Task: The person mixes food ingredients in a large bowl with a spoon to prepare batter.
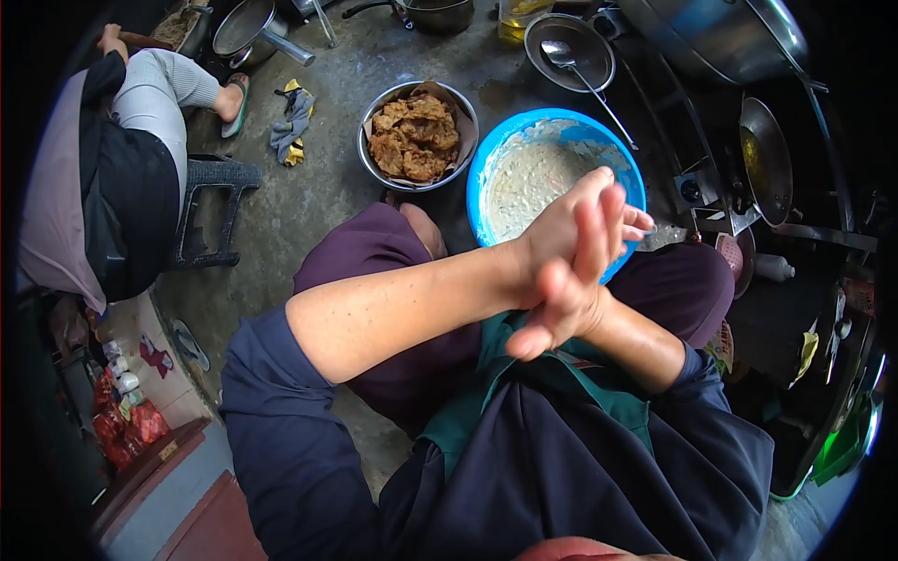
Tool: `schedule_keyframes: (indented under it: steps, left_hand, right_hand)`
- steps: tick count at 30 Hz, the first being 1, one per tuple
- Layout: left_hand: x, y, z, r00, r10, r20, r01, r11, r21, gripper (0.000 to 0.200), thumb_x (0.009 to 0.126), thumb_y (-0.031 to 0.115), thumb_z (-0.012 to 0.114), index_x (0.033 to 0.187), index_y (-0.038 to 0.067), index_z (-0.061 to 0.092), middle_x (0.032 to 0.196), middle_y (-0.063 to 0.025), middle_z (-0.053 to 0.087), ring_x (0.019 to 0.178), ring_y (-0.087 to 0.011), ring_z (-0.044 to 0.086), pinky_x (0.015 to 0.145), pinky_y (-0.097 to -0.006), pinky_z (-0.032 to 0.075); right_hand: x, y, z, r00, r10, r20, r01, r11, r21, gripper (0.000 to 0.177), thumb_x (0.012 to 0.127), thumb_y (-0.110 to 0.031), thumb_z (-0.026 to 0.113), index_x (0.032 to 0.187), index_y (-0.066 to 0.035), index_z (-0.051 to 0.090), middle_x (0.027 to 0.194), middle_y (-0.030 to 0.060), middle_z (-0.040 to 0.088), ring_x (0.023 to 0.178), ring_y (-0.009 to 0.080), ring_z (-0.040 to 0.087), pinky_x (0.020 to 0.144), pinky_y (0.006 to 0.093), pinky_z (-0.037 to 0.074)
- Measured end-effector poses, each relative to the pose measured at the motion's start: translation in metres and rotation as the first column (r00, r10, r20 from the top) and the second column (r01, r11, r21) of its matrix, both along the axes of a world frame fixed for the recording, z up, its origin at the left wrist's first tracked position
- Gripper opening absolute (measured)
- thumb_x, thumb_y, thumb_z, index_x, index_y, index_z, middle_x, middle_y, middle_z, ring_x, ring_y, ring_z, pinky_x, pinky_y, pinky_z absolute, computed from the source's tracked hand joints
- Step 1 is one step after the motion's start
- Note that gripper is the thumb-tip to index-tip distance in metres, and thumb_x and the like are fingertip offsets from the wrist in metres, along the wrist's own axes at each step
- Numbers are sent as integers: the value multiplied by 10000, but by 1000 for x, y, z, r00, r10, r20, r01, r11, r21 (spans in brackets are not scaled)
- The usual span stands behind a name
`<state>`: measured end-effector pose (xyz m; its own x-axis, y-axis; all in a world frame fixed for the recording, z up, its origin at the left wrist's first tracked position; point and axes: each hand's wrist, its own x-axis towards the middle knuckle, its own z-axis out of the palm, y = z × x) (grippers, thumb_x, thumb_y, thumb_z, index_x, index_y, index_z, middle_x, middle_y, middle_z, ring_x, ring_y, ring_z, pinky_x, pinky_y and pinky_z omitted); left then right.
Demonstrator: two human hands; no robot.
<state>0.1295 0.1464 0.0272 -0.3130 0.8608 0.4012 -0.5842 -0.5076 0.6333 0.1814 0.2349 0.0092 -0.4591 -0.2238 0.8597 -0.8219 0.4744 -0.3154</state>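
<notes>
My left hand (pixel 571 220) and my right hand (pixel 575 304) cross and touch in front of my lap, palm against palm or nearly so, with fingers stretched out. Neither hand shows anything in it. Just beyond them stands a blue basin (pixel 477 192) with pale, lumpy batter (pixel 526 187); my fingers overlap its near right edge in the view. To the left of the basin, a metal bowl (pixel 362 150) lined with brown paper holds fried brown pieces (pixel 416 140).
A strainer (pixel 571 47) with a metal spoon (pixel 559 54) lies behind the basin. A stove with a wok (pixel 767 159) is at right. Another person (pixel 140 178) sits at left on a black stool (pixel 224 173). A cloth (pixel 295 122) lies on the floor.
</notes>
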Motion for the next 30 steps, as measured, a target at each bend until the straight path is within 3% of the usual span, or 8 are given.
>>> schedule_keyframes:
  steps: [3, 5, 16, 18, 19, 20, 24, 30]
  left_hand:
    - [22, 41, -5, 592, -806, -31, 555, 380, 740, 585, 927, 507, 325, 1303, 64, 397, 1321, -159, 440, 1229, -346, 412, 1015, -445, 347]
    - [40, 73, -10, 112, -904, -413, 348, -353, 868, 595, 940, 527, 297, 1321, 79, 384, 1343, -166, 428, 1231, -389, 416, 1019, -485, 351]
    - [15, 99, -26, 78, -963, -256, 316, -220, 923, 453, 976, 374, 244, 1357, 148, 341, 1308, -186, 419, 1182, -467, 406, 964, -530, 378]
    - [9, 72, -14, 441, -866, 235, 504, 456, 733, 382, 980, 324, 307, 1300, 136, 398, 1195, -165, 491, 1115, -319, 508, 870, -422, 486]
    - [11, 40, 4, 781, -409, 471, 389, 910, 146, 352, 974, 300, 322, 1260, 125, 428, 1104, -129, 532, 1031, -239, 558, 828, -355, 505]
    - [12, 18, 14, 943, 157, 293, 12, 865, -502, 323, 968, 276, 338, 1220, 114, 457, 1013, -94, 572, 947, -158, 608, 785, -287, 524]
    - [12, 17, 33, 867, 218, 448, 87, 820, -566, 182, 914, 237, 353, 812, 134, 463, 702, 38, 432, 582, -27, 454, 566, -205, 428]
    - [20, 19, 34, 974, 174, -143, -225, 774, -591, 315, 937, 235, 380, 1138, 43, 528, 1100, -103, 550, 1032, -153, 508, 937, -299, 402]
  right_hand:
    - [5, -6, 1, 997, 7, -78, 0, 997, 83, 621, 869, -654, 333, 1360, -283, 418, 1448, 168, 295, 1338, 454, 180, 1078, 581, 84]
    - [-1, 6, -1, 991, 21, -130, -6, 993, 119, 615, 869, -651, 339, 1365, -293, 407, 1444, 144, 304, 1328, 437, 206, 1078, 577, 87]
    - [-35, 71, -14, 960, 2, -278, 86, 949, 303, 598, 874, -633, 370, 1396, -342, 343, 1420, 7, 355, 1271, 342, 351, 1079, 557, 100]
    - [-35, 75, -17, 960, 2, -280, 87, 948, 305, 597, 874, -630, 376, 1401, -351, 331, 1416, -18, 364, 1260, 325, 378, 1080, 553, 102]
    - [-35, 77, -20, 959, 3, -282, 88, 947, 308, 597, 875, -628, 378, 1404, -356, 326, 1414, -30, 369, 1255, 316, 391, 1080, 551, 103]
    - [-34, 78, -22, 960, 5, -281, 87, 946, 314, 598, 875, -627, 381, 1407, -360, 320, 1412, -43, 374, 1250, 307, 404, 1080, 549, 105]
    - [-30, 101, -21, 969, -11, -247, 116, 903, 414, 615, 875, -630, 375, 1410, -330, 335, 1388, -36, 418, 1216, 275, 463, 1082, 516, 147]
    - [-23, 154, -2, 971, -182, -155, 239, 771, 591, 512, 968, -464, 271, 1354, -138, 348, 1295, 125, 524, 1248, 296, 427, 1074, 485, 174]
